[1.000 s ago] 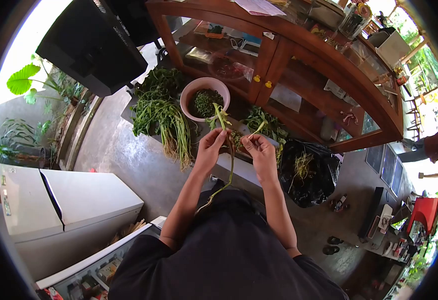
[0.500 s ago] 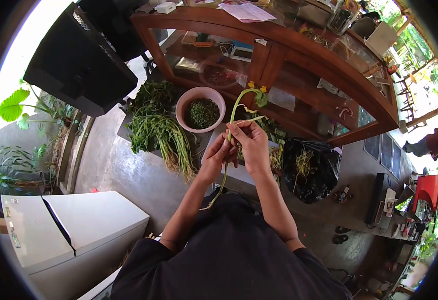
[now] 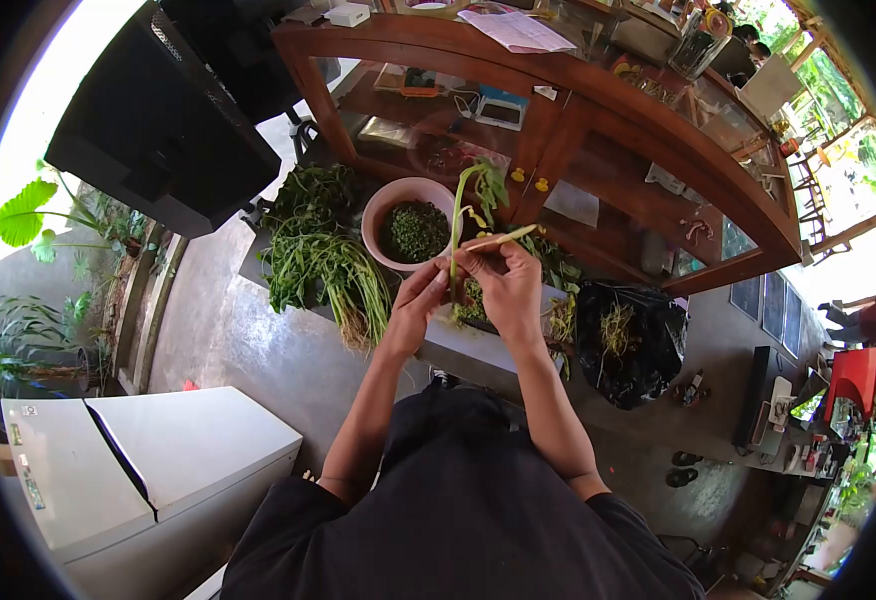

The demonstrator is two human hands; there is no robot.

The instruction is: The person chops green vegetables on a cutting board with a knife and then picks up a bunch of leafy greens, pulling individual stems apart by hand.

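Observation:
Both hands hold one long green vegetable stem (image 3: 456, 218) upright in front of me, with a drooping leaf at its top. My left hand (image 3: 418, 305) pinches it low down, thumb and fingers closed. My right hand (image 3: 503, 288) grips it just beside the left, and a yellowish leaf stalk (image 3: 506, 238) sticks out rightward above its fingers. Behind the left hand is a pink bowl (image 3: 370, 225) holding small chopped greens (image 3: 418, 232). To its left lies a bundle of leafy stems (image 3: 323, 265) with pale roots. More greens lie partly hidden beneath my hands.
A black plastic bag (image 3: 648, 370) with plant scraps (image 3: 615, 330) stands at the right. Beyond the low table (image 3: 498, 347) is a wooden glass-fronted cabinet (image 3: 543, 140). A white refrigerator (image 3: 198, 440) is at lower left, a black speaker-like box (image 3: 163, 130) at upper left.
The stem has become more upright, and its rooted lower end no longer hangs down toward my shirt. My hands have shifted slightly; both still grip the stem.

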